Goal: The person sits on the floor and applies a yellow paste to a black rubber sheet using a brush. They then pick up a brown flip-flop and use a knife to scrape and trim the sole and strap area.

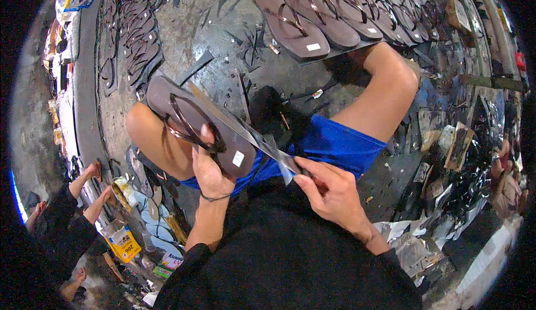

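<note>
My left hand (211,170) is closed around the heel end of a dark brown flip-flop (195,106). Its thumb lies over the top, near the glossy strap, and a small white label shows on the heel. In my right hand (332,192) is the near end of a long, thin knife (226,114), fingers pinched around it. The blade runs up and left along the flip-flop's right edge; whether it touches cannot be told. Something like clear plastic hangs around the knife near my fingers. My right fingers partly hide the grip.
A row of finished-looking brown flip-flops (340,17) lies beyond my right knee. More flip-flops (142,31) line the far left. Dark offcuts (254,44) litter the floor. At left are a yellow package (120,242) and another person's arms (92,192). Scraps (458,148) pile up at right.
</note>
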A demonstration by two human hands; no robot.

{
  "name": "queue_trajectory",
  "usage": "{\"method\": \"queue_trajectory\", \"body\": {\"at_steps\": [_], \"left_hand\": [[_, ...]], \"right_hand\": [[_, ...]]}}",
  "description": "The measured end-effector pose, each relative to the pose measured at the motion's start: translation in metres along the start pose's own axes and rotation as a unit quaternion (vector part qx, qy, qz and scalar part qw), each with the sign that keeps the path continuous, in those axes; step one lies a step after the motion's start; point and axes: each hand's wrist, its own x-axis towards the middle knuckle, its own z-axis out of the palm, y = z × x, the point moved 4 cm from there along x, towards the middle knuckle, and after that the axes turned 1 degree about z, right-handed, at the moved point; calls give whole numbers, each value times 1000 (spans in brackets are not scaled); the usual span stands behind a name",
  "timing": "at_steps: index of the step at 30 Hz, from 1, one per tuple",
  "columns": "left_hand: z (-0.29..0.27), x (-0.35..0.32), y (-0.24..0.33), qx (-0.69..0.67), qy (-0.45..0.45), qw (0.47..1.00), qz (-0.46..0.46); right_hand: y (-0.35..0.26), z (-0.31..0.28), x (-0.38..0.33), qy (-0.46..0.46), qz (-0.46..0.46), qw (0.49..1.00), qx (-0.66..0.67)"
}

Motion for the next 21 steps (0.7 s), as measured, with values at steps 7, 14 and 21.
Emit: {"method": "queue_trajectory", "body": {"at_steps": [7,14,21], "left_hand": [[-14,-12,0,53,-19,998,-11],[-41,-42,2,249,-60,965,-60],[11,6,63,170,-90,981,9]], "right_hand": [[-15,35,35,-9,-66,996,54],[-8,58,106,-55,12,972,227],[-61,63,107,-60,-107,975,185]]}}
